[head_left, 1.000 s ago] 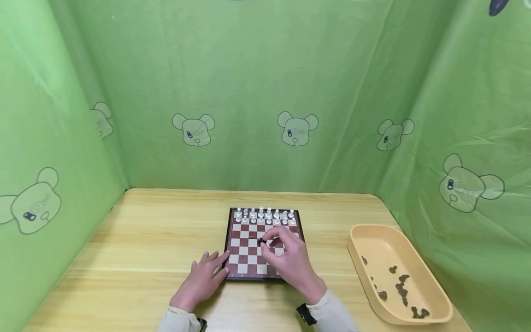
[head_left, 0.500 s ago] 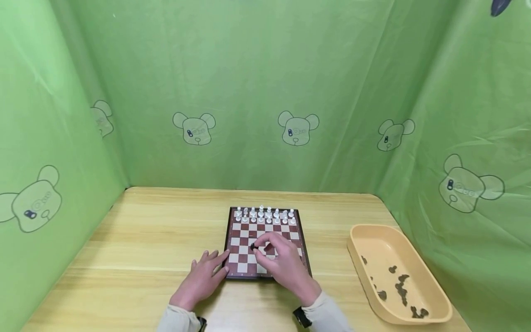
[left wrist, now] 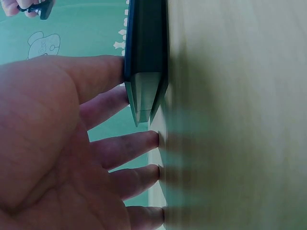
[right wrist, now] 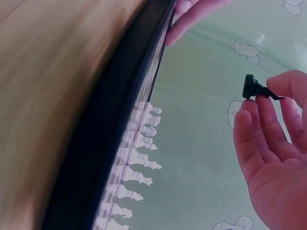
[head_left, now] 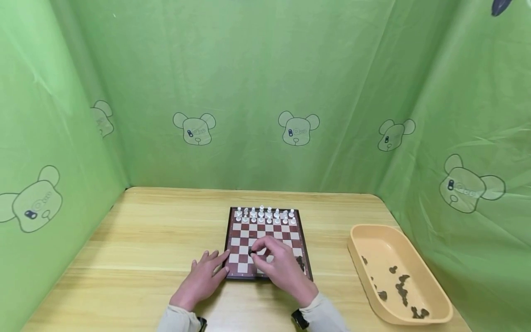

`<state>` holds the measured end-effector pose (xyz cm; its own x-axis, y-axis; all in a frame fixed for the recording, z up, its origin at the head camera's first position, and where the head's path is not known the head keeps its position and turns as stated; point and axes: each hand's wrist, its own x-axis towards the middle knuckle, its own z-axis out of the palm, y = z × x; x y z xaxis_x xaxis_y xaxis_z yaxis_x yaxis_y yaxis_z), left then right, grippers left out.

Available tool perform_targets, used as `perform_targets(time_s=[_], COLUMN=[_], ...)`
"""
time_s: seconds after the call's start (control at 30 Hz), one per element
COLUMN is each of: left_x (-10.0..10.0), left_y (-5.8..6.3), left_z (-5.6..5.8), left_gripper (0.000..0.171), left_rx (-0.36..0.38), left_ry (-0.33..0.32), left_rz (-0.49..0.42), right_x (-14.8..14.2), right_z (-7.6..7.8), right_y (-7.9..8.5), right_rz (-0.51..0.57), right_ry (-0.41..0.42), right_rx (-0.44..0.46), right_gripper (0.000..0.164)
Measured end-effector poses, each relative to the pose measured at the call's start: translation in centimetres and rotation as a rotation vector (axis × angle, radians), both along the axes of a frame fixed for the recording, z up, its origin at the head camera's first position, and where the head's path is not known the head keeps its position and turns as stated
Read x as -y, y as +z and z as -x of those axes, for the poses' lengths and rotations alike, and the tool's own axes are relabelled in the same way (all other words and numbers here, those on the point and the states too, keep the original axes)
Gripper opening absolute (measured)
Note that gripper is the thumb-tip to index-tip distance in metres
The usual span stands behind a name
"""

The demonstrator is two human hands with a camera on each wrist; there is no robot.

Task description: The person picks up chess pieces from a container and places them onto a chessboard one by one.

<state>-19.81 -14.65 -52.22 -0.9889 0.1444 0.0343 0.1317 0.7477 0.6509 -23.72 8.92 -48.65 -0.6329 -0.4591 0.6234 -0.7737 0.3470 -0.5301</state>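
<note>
My right hand (head_left: 278, 265) pinches a small black chess piece (right wrist: 252, 87) between thumb and fingers, over the near-left part of the chessboard (head_left: 243, 268). Seen from the right wrist, the piece lies sideways with its round base pointing away from the fingers, clear of the board; its exact kind is hard to tell. My left hand (head_left: 203, 279) rests at the board's left edge, fingers spread. In the left wrist view its thumb (left wrist: 103, 72) touches the board's dark side, and other fingertips meet the table. White chess pieces (head_left: 261, 214) stand in two rows at the far side.
Black pieces (head_left: 300, 263) stand at the board's near-right corner, partly behind the right hand. A peach plastic tray (head_left: 358, 276) with several dark pieces (head_left: 401, 290) lies to the right on the wooden table (head_left: 166, 230). Green curtains (head_left: 244, 92) surround the table.
My right hand has moved left and slightly nearer with the black chess piece, uncovering the black pieces at the near-right corner. The left hand has stayed in place.
</note>
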Motion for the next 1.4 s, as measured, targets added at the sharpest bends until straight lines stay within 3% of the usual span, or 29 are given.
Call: perform_targets(time_s=[0.73, 1.4], left_x=[0.1, 0.1], left_y=[-0.1, 0.0], left_z=[0.0, 0.0], left_gripper=[0.049, 0.048], left_rx=[-0.006, -0.006], left_ry=[0.000, -0.002], left_rz=[0.005, 0.004], right_x=[-0.1, 0.0], right_z=[0.1, 0.3], right_y=[-0.7, -1.1], right_rz=[-0.118, -0.294], right_ry=[-0.008, -0.025], right_rx=[0.181, 0.351], right_gripper=[0.021, 0.018])
